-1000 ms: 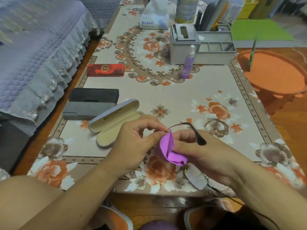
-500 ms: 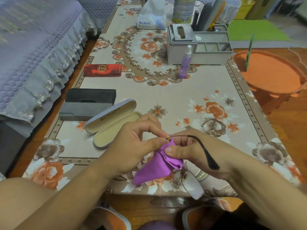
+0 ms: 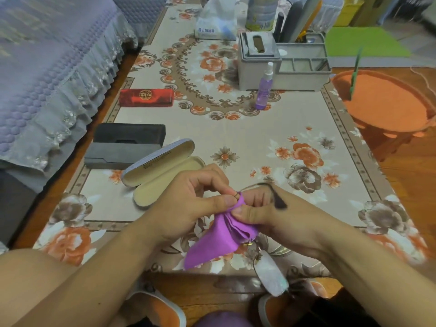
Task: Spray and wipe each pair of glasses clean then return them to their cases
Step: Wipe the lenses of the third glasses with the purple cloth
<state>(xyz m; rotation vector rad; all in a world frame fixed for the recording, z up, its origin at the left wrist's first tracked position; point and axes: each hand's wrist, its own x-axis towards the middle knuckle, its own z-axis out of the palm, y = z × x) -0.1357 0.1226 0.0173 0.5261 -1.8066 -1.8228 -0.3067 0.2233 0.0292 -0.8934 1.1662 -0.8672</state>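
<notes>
both hands work close together above the near edge of the worktop (image 3: 236,138). the left hand (image 3: 188,204) pinches the thin temple of the glasses (image 3: 271,272) between thumb and fingers. the right hand (image 3: 278,215) pinches the purple cloth (image 3: 212,246) around the same temple, just beside the left thumb. one lens hangs below the right hand, past the worktop edge. the open beige glasses case (image 3: 162,171) lies just left of the hands, the black case (image 3: 122,147) beside it, the red case (image 3: 146,97) further back. the purple spray bottle (image 3: 264,88) stands upright near the grey organizer (image 3: 283,64).
</notes>
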